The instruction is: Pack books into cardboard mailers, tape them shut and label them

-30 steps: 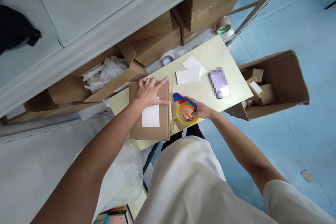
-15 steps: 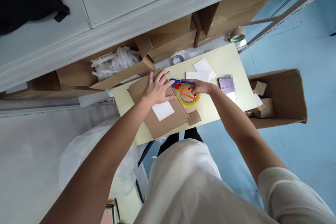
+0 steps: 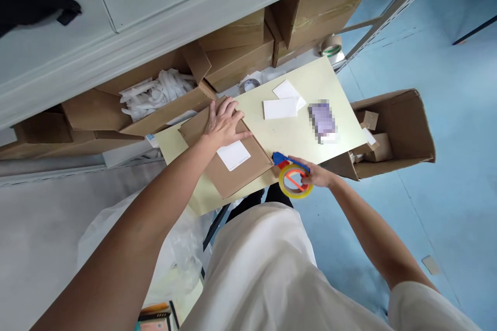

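A flat cardboard box (image 3: 217, 165) with a white label (image 3: 233, 155) lies on the pale table (image 3: 330, 88). My left hand (image 3: 225, 126) rests on its top with the fingers spread. In my right hand (image 3: 314, 174) is a blue and red tape dispenser (image 3: 294, 180) loaded with a yellow-edged roll. The dispenser is held over the table's near edge, its blue head close to the box's right corner. Whether a strip of tape links the two, I cannot make out.
White papers (image 3: 279, 108) and a blurred-out phone (image 3: 323, 119) lie on the table. An open carton (image 3: 411, 124) holding small boxes stands to the right. Behind are cartons (image 3: 240, 57), one with white wrapping material (image 3: 159, 93), and tape rolls (image 3: 332, 45).
My right hand has brought the tape dispenser from the box's right side toward me, to the table's near edge. My left hand stays on the box. The view has shifted a little.
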